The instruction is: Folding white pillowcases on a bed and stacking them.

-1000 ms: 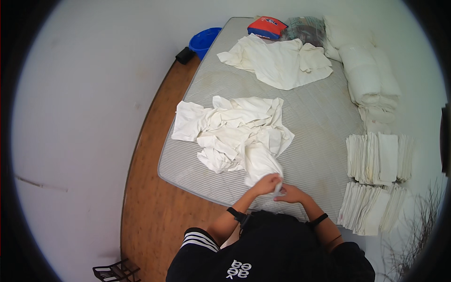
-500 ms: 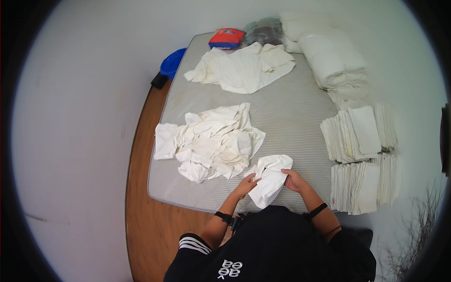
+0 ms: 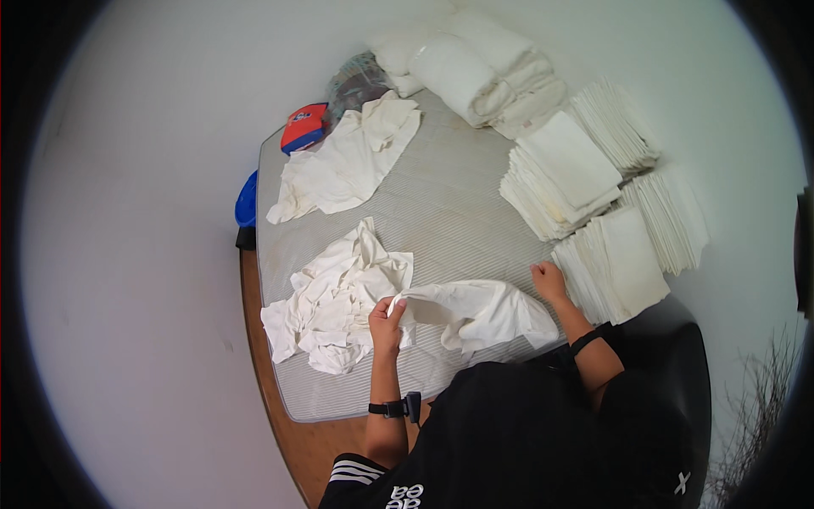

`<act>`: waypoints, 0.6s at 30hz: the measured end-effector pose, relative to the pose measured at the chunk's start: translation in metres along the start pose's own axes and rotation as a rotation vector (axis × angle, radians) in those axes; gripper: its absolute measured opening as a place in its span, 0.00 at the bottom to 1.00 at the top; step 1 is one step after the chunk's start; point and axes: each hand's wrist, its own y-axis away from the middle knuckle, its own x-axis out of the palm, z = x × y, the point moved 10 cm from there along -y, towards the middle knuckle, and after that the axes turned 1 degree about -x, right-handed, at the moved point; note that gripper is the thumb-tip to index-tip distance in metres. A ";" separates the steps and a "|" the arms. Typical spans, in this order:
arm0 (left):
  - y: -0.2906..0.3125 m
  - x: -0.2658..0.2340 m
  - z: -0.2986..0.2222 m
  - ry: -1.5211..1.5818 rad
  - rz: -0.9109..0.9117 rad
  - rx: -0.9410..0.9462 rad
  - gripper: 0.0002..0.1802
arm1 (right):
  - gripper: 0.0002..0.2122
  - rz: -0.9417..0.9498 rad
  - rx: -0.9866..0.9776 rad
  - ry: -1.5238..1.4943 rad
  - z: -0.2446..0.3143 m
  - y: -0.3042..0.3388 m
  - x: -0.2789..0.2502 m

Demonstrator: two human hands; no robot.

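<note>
My left hand (image 3: pixel 387 327) is closed on one corner of a white cloth (image 3: pixel 496 314), pinched between thumb and fingers. The cloth stretches to the right in loose folds, low over the mattress in front of my body. Just beyond its right end is my right hand (image 3: pixel 549 282), fingers curled in; whether anything is in them cannot be seen. Close to that hand stands a stack of folded white cloths (image 3: pixel 615 263). Left of my left hand lies a crumpled heap of white cloths (image 3: pixel 335 293).
Another white cloth (image 3: pixel 348 170) lies spread farther back on the grey striped mattress (image 3: pixel 462 187). Behind it are a red and blue package (image 3: pixel 303 127) and a clear plastic bag (image 3: pixel 360 82). Rolled white bundles (image 3: pixel 466 76) and more folded stacks (image 3: pixel 564 165) line the right side. A blue basin (image 3: pixel 246 201) stands beyond the left edge.
My hands have moved apart; the left has lifted a cloth corner leftward, and the bunched cloth is now drawn out sideways. The view has turned toward the right.
</note>
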 end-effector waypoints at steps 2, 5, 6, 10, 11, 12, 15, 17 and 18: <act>0.009 0.037 -0.007 -0.111 0.115 -0.051 0.06 | 0.14 0.068 -0.169 -0.201 0.026 0.011 -0.002; 0.023 0.098 0.003 -0.291 0.339 -0.010 0.11 | 0.21 0.300 -0.506 -0.373 0.098 0.055 0.011; 0.030 0.124 0.006 -0.350 0.416 0.010 0.11 | 0.22 0.258 -0.681 -0.312 0.132 0.078 0.000; 0.037 0.182 -0.010 -0.653 0.486 0.075 0.13 | 0.17 0.185 -0.753 -0.177 0.161 0.099 0.017; 0.035 0.185 -0.029 -0.632 0.422 0.198 0.13 | 0.16 0.186 -0.709 -0.121 0.153 0.094 0.021; 0.032 0.177 -0.037 -0.602 0.345 0.210 0.12 | 0.14 0.189 -0.672 -0.066 0.149 0.086 0.024; 0.024 0.144 -0.064 -0.574 0.109 0.216 0.13 | 0.10 0.158 -0.517 0.001 0.114 0.057 0.026; 0.023 0.119 -0.084 -0.628 -0.016 0.261 0.15 | 0.11 0.067 -0.458 0.000 0.088 0.044 0.015; 0.026 0.106 -0.092 -0.662 -0.074 0.282 0.16 | 0.12 0.048 -0.458 0.000 0.076 0.039 0.015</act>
